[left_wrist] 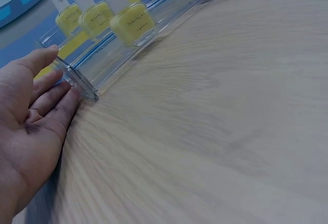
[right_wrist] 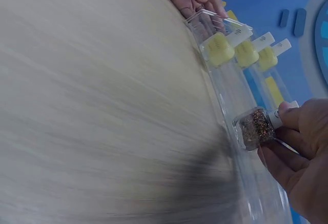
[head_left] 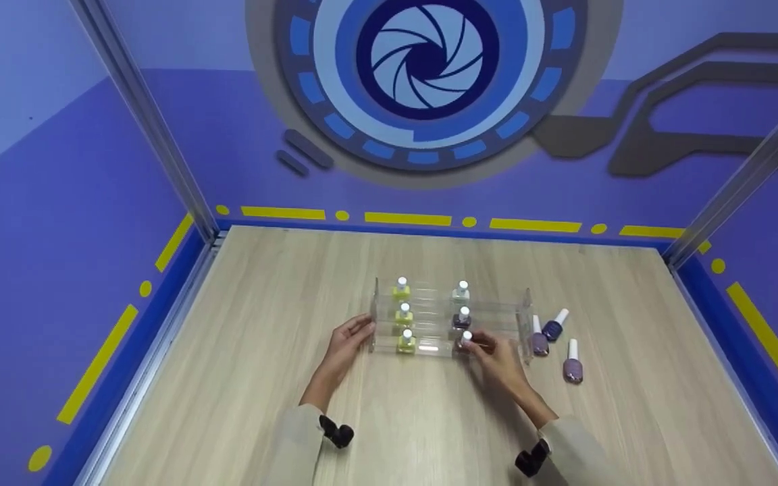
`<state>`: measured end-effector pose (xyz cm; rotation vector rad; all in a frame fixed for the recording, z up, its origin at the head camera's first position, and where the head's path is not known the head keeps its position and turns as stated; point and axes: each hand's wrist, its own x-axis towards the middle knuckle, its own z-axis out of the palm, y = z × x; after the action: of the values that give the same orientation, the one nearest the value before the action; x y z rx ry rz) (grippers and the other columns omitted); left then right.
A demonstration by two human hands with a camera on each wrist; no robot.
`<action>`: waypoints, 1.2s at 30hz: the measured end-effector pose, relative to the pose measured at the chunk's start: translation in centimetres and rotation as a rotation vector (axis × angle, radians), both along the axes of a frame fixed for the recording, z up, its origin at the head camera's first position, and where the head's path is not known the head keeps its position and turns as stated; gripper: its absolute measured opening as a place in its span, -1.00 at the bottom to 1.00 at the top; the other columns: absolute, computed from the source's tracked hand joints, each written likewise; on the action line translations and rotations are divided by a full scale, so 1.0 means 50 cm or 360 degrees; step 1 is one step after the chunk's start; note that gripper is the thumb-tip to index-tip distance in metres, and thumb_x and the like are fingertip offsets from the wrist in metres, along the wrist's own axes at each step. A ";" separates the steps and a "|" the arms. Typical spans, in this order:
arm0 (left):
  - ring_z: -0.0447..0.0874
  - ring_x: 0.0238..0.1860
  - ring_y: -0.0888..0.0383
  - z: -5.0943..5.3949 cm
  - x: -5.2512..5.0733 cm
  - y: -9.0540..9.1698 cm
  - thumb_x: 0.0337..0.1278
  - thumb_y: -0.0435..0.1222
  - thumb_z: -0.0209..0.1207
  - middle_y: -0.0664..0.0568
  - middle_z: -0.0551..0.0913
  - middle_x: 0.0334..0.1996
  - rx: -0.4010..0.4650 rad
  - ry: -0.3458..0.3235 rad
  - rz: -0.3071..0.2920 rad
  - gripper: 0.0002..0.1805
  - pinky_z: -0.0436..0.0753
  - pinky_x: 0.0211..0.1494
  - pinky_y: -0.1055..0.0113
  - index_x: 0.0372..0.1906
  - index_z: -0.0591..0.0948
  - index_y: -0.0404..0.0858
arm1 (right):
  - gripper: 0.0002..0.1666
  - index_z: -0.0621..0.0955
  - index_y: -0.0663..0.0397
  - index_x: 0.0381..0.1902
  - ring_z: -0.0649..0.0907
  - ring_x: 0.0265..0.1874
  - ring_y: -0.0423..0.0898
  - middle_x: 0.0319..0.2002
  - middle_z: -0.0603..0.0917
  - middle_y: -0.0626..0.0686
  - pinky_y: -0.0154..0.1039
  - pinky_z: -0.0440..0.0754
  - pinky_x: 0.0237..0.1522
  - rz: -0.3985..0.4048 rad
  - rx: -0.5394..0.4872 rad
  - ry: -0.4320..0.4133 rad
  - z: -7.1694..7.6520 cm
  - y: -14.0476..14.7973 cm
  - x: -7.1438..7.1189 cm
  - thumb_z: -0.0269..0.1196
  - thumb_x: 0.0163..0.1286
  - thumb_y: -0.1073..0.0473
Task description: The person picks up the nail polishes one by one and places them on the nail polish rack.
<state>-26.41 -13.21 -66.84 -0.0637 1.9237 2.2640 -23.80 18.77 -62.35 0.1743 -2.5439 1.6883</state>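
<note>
Head view: clear tiered rack [head_left: 433,349] just below centre of frame, on the pale wood desk [head_left: 227,405]. Bottles of nail polish in two columns on it.

Left column, three yellows, one per tier: back [head_left: 401,293], middle [head_left: 404,316], front [head_left: 406,343]. Right column: pale bottle [head_left: 461,295] at the back, dark bottle [head_left: 461,320] in the middle, glitter bottle [right_wrist: 256,128] at the front.

Right hand [head_left: 499,359]: from my remote post I read thumb and fingers narrowed on the glitter bottle, thumb at its white cap. Bottle is at the front tier; I cannot tell whether its base is fully seated.

Left hand [head_left: 347,341]: fingers fairly straight, not closed round anything, touching the rack's end panel at the left. I take it as steadying.

Progress, my judgement: left column complete, right column filled but for the release of the front bottle. Three bottles lie loose on the desk, right of the rack: a mauve one [head_left: 539,343] near its end panel, a navy one [head_left: 552,329] close by, a second mauve one [head_left: 573,370] lower in frame. I count these as the portion left; roughly two thirds done.
</note>
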 end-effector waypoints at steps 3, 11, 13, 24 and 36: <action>0.55 0.36 0.07 0.002 -0.003 0.004 0.42 -0.15 0.24 -0.26 0.50 0.39 -0.0006 0.0007 -0.0002 -0.42 0.55 0.43 0.34 0.39 0.47 -0.36 | -0.85 0.73 0.30 -0.14 0.80 -0.08 0.16 -0.15 0.80 0.25 -0.19 0.79 0.04 0.0046 0.0033 0.0035 -0.003 0.004 0.000 0.36 0.34 0.37; 0.57 0.34 0.11 0.003 -0.010 0.013 0.40 -0.10 0.25 -0.22 0.54 0.37 -0.0073 -0.0003 0.0011 -0.42 0.56 0.43 0.29 0.37 0.50 -0.34 | -0.83 0.74 0.25 -0.11 0.79 -0.09 0.08 -0.15 0.82 0.19 -0.28 0.77 0.02 0.0124 0.0084 0.0072 0.004 0.016 0.002 0.38 0.34 0.34; 0.56 0.34 0.11 0.002 -0.010 0.015 0.40 -0.12 0.26 -0.22 0.54 0.37 -0.0060 -0.0006 0.0014 -0.43 0.57 0.43 0.29 0.37 0.50 -0.33 | -0.78 0.72 0.26 -0.05 0.77 -0.03 0.12 -0.08 0.80 0.21 -0.20 0.76 0.09 0.0146 0.0066 0.0057 0.007 0.019 0.005 0.37 0.35 0.35; 0.54 0.37 0.07 -0.001 -0.009 0.026 0.39 -0.09 0.27 -0.22 0.53 0.39 -0.0074 -0.0021 -0.0021 -0.39 0.52 0.49 0.23 0.39 0.48 -0.33 | -0.81 0.72 0.40 -0.11 0.81 -0.25 0.10 -0.18 0.79 0.35 -0.37 0.79 -0.21 -0.0093 0.0081 0.0200 0.053 0.101 0.022 0.32 0.32 0.50; 0.54 0.35 0.12 0.000 0.000 0.000 0.41 -0.11 0.25 -0.26 0.49 0.40 -0.0058 -0.0033 0.0004 -0.39 0.52 0.48 0.26 0.40 0.46 -0.36 | -0.78 0.71 0.44 -0.09 0.68 -0.50 -0.43 -0.24 0.78 0.39 -0.45 0.73 -0.41 -0.0630 0.0060 0.0072 0.064 0.284 0.008 0.25 0.47 0.33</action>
<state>-26.43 -13.19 -66.86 -0.0940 1.9555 2.2209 -23.40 32.98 -59.17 -0.2689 -2.3765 1.4675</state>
